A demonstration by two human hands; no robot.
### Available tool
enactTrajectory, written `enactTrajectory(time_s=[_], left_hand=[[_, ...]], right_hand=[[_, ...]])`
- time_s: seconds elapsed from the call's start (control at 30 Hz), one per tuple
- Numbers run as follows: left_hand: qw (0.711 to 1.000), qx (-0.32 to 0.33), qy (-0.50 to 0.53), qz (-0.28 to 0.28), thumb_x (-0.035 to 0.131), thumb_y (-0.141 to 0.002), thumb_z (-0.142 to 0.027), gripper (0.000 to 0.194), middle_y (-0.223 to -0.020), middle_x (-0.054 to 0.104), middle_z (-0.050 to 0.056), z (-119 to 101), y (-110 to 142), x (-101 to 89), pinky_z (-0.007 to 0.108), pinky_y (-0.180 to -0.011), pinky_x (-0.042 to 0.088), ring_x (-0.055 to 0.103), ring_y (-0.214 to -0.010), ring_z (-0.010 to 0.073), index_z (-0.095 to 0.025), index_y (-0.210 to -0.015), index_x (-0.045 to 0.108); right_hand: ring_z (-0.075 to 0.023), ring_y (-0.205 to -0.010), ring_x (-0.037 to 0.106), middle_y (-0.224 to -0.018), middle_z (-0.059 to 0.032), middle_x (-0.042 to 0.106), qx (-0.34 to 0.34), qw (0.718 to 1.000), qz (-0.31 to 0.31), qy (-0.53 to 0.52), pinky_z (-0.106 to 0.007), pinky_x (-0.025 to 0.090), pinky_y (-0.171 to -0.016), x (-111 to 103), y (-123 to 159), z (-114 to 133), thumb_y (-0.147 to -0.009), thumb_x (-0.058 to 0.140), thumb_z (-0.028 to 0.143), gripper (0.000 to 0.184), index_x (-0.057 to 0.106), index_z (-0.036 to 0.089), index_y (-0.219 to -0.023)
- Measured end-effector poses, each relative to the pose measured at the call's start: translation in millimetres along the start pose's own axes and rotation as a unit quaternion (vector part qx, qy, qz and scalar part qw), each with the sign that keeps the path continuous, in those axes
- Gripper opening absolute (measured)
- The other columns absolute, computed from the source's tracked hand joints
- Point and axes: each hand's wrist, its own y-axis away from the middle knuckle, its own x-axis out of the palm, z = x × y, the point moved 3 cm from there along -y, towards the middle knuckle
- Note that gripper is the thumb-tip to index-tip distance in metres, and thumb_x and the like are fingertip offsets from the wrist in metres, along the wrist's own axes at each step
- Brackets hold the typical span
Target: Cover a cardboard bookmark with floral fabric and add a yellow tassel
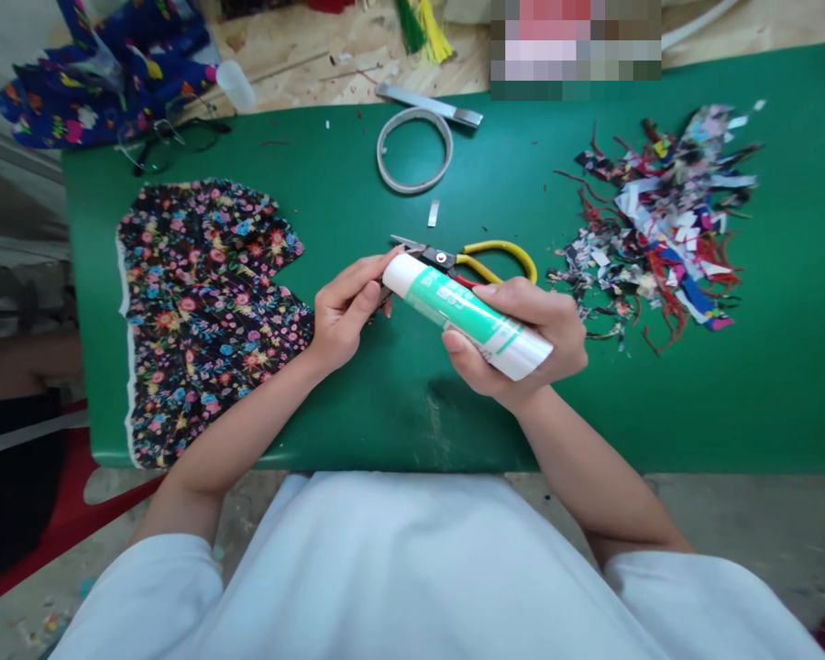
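My right hand (522, 344) is wrapped round a white and green glue stick (464, 313), held slanted above the green mat (399, 422). My left hand (347, 307) is closed in a pinch at the stick's upper left end, its fingertips touching the cap end. What the left fingers hold, if anything, is hidden. Just behind the stick lie yellow-handled scissors (485, 257) on the mat.
A black floral cloth piece (206, 302) lies at the left of the mat. A heap of cloth and paper scraps (666, 220) sits at the right. A white hoop band (413, 148) and a metal strip (430, 103) lie at the back. Blue patterned fabric (103, 73) and glasses (171, 142) are far left.
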Motion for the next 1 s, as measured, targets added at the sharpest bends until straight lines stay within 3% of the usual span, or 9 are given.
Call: enactTrajectory(time_s=[0.37, 0.67, 0.83, 1.0], left_hand=[[0.999, -0.008, -0.015, -0.036, 0.064, -0.089, -0.064, 0.044, -0.115, 0.075, 0.003, -5.3, 1.9, 1.3, 0.028, -0.065, 0.060, 0.076, -0.096, 0.0228, -0.032, -0.117, 0.077], [0.998, -0.049, -0.009, -0.045, 0.067, -0.088, -0.062, 0.044, -0.128, 0.072, 0.004, -2.4, 4.0, 0.6, 0.035, -0.080, 0.065, 0.073, -0.110, 0.0257, -0.030, -0.114, 0.079], [0.999, -0.009, -0.035, -0.034, 0.063, -0.089, -0.064, 0.045, -0.130, 0.072, 0.002, -1.9, 3.1, -0.1, 0.034, -0.076, 0.065, 0.074, -0.110, 0.0262, -0.032, -0.118, 0.077], [0.998, 0.036, -0.040, -0.025, 0.058, -0.094, -0.062, 0.044, -0.119, 0.075, 0.002, 0.3, 2.9, -0.8, 0.034, -0.074, 0.066, 0.074, -0.113, 0.0280, -0.035, -0.126, 0.073]], right_hand=[[-0.0183, -0.063, 0.071, -0.082, -0.0017, 0.074, 0.034, 0.996, 0.015, 0.083, -0.030, 0.060, -0.058, -7.3, -3.1, 4.1, -0.083, 0.074, 0.034, 0.028, 0.062, 0.027, -0.107], [-0.0188, -0.060, 0.068, -0.082, -0.0024, 0.073, 0.019, 1.000, 0.017, 0.012, -0.033, 0.058, -0.055, -1.1, 2.8, -0.5, -0.088, 0.070, 0.042, 0.034, 0.062, 0.028, -0.118], [-0.0184, -0.059, 0.067, -0.081, -0.0029, 0.073, 0.017, 0.999, 0.028, 0.035, -0.032, 0.058, -0.055, -1.9, -0.9, 5.0, -0.086, 0.072, 0.036, 0.031, 0.062, 0.027, -0.114], [-0.0178, -0.061, 0.069, -0.080, -0.0021, 0.072, 0.027, 0.997, 0.021, 0.070, -0.030, 0.060, -0.057, -5.1, -3.7, 6.4, -0.081, 0.076, 0.031, 0.030, 0.062, 0.026, -0.107]])
